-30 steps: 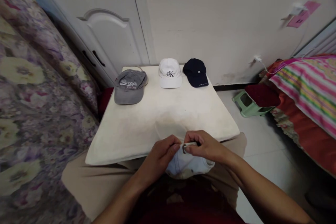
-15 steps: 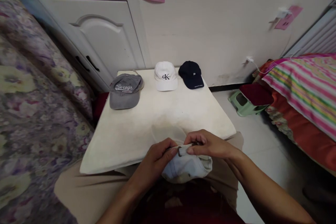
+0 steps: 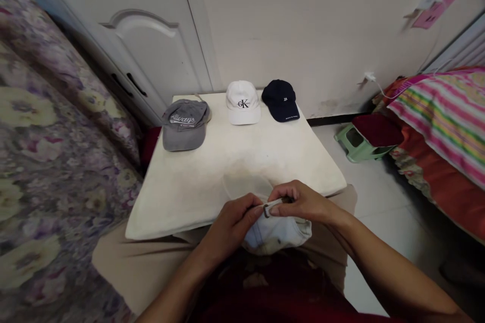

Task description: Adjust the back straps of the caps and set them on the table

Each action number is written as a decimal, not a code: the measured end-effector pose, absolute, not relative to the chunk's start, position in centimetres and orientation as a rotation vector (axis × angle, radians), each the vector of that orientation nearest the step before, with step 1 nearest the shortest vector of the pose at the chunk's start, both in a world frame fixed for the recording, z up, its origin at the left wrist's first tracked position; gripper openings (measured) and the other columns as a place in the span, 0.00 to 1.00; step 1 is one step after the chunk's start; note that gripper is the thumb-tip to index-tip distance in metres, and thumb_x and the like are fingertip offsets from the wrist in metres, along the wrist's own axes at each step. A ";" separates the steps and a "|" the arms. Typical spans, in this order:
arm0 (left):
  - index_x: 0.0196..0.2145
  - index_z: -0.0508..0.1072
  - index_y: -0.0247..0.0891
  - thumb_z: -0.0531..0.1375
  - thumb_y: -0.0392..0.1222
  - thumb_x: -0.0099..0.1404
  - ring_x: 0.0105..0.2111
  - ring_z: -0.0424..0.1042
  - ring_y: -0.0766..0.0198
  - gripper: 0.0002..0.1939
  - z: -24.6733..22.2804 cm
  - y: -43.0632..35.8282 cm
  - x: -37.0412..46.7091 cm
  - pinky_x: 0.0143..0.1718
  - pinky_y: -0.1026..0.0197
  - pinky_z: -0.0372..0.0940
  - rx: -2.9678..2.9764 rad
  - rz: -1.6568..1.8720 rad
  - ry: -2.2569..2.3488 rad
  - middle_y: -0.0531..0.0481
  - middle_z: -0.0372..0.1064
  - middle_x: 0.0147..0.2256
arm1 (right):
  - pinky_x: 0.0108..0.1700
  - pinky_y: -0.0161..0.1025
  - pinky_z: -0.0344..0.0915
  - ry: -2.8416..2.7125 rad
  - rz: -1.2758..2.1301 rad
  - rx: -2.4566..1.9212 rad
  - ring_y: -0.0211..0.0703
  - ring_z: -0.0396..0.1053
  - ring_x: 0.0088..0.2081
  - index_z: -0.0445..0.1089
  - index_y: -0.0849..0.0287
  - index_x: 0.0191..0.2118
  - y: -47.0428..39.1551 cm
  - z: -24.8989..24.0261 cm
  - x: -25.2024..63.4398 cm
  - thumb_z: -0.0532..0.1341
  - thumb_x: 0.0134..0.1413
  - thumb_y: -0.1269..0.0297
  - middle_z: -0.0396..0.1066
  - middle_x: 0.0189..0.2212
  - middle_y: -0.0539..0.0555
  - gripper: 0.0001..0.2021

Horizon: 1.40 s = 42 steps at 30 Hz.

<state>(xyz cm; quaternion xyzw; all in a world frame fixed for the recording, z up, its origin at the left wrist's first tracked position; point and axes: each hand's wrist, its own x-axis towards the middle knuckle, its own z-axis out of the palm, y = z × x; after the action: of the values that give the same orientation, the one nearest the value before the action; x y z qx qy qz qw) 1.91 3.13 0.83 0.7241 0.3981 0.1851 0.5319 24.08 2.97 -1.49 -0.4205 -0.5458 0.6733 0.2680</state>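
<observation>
A pale baseball cap (image 3: 278, 234) is held low at the near edge of the table, its back strap turned up and its brim pointing away over the tabletop. My left hand (image 3: 239, 216) pinches the strap just left of a small metal buckle (image 3: 266, 210). On the buckle's right side, my right hand (image 3: 299, 203) is closed on the strap between thumb and fingers. Farther back on the table sit a grey cap (image 3: 184, 125) with white lettering, a white cap (image 3: 243, 103) with black letters and a navy cap (image 3: 280, 101).
The white-covered table (image 3: 182, 186) stands against the wall. To its left are a flowered curtain (image 3: 56, 161) and a white cabinet (image 3: 140, 35). A green stool (image 3: 356, 144) with a dark red top is on the floor at right, beside a bed with striped covers (image 3: 447, 121).
The view has tipped down a little and turned slightly left, so everything sits a bit higher and farther right. Both hands keep their pinch on the cap's strap by the buckle.
</observation>
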 end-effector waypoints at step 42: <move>0.34 0.70 0.36 0.57 0.47 0.68 0.28 0.58 0.66 0.11 -0.9 3.3 2.0 0.29 0.63 0.52 1.545 0.474 0.880 0.54 0.61 0.27 | 0.29 0.33 0.53 -1.558 1.731 -1.131 0.34 0.58 0.27 0.71 0.61 0.32 2.5 -0.3 24.1 0.67 0.52 0.61 0.63 0.24 0.47 0.09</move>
<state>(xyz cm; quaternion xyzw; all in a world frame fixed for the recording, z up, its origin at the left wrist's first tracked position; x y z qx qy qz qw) 2.04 3.28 -0.87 0.6682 0.3803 0.2050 0.6057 24.06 2.54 -0.27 -0.4204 -0.5791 0.6431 0.2727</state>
